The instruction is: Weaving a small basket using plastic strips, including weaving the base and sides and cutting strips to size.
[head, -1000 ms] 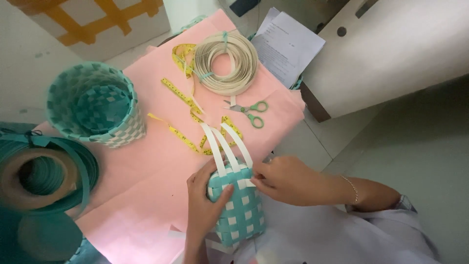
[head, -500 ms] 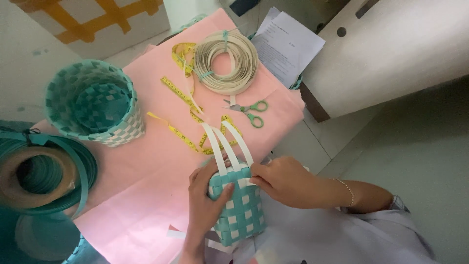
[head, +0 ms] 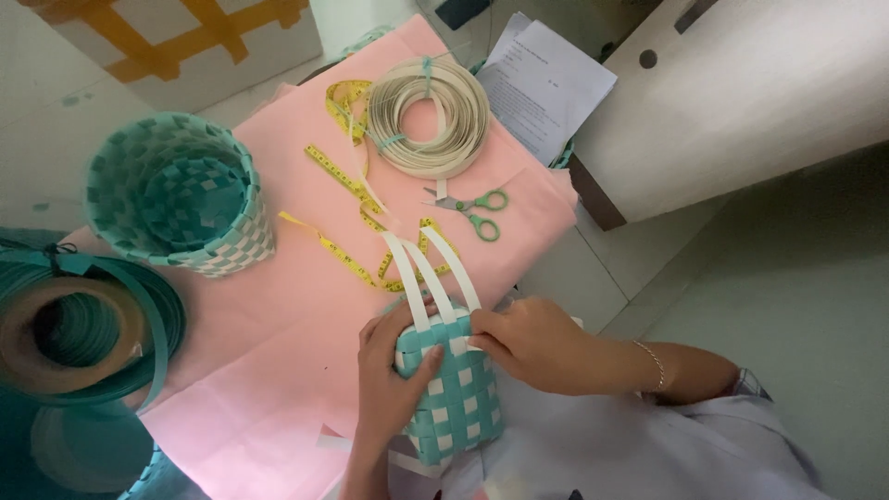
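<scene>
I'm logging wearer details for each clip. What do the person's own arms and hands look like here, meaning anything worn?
Both hands are bare, no gloves. The right hand has a thin bracelet at the wrist and a pale short sleeve further up. The left hand and its forearm show nothing worn.

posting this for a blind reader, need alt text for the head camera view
Seen from above, a person's left hand steadies a small teal-and-white woven piece while the right hand works its loose white strips. On the pink sheet beyond lie a yellow tape measure, green scissors, a cream strip coil and a finished woven basket.
</scene>
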